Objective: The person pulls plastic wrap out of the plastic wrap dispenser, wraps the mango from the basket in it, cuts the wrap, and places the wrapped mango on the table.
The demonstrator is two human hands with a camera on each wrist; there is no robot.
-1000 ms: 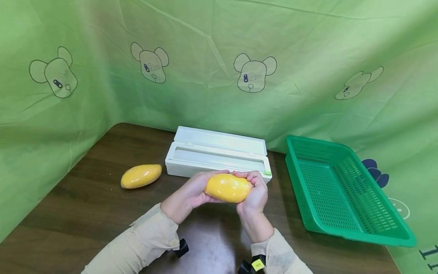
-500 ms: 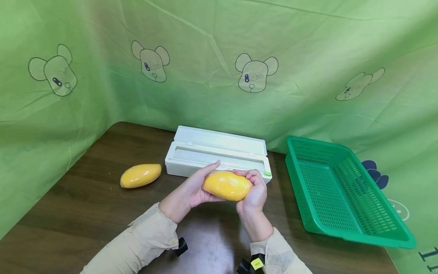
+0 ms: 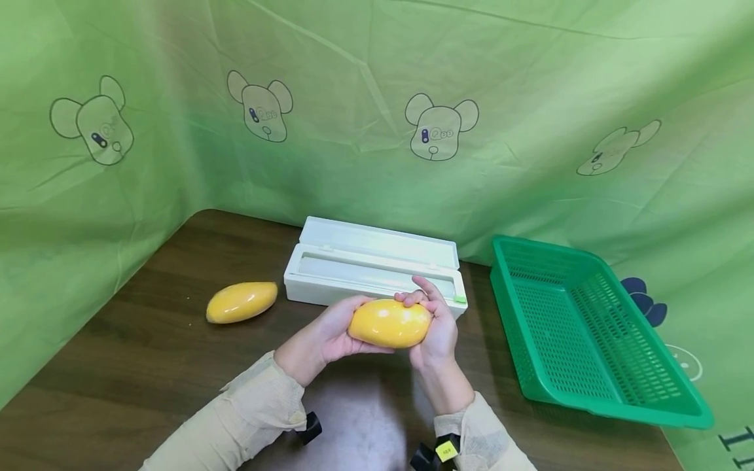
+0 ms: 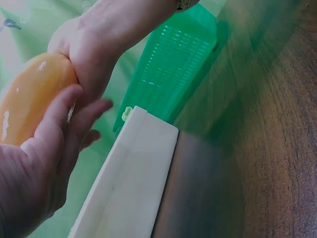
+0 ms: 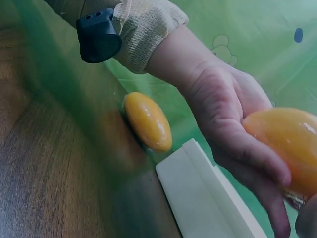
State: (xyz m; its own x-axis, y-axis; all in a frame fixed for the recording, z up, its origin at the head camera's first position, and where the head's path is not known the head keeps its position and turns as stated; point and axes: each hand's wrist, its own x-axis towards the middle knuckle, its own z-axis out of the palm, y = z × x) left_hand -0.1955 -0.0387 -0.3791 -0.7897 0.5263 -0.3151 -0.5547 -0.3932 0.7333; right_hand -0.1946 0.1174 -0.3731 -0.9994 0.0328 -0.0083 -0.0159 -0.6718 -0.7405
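Note:
A shiny yellow mango (image 3: 390, 324) is held up between both hands in front of the white box, its skin covered with clear film. My left hand (image 3: 338, 333) cups the left end, with the thumb along the top and the fingers underneath. At the other end my right hand (image 3: 436, 333) grips the fruit, its index finger raised off it. In the right wrist view the left fingers pass under the mango (image 5: 292, 146). Only a bit of the right hand (image 5: 308, 218) shows at that view's corner. A second film-covered mango (image 3: 241, 302) lies on the table to the left.
Behind the hands stands a long white cling film dispenser (image 3: 353, 288), its lid (image 3: 379, 242) tipped back. A green plastic basket (image 3: 521, 340) sits at the right of the brown wooden table (image 3: 147, 347). Green cloth (image 3: 347, 118) hangs behind.
My left thumb rose off the mango half a second ago and is back down on it. My right index finger has lifted away from the fruit. The mango stays in nearly the same place.

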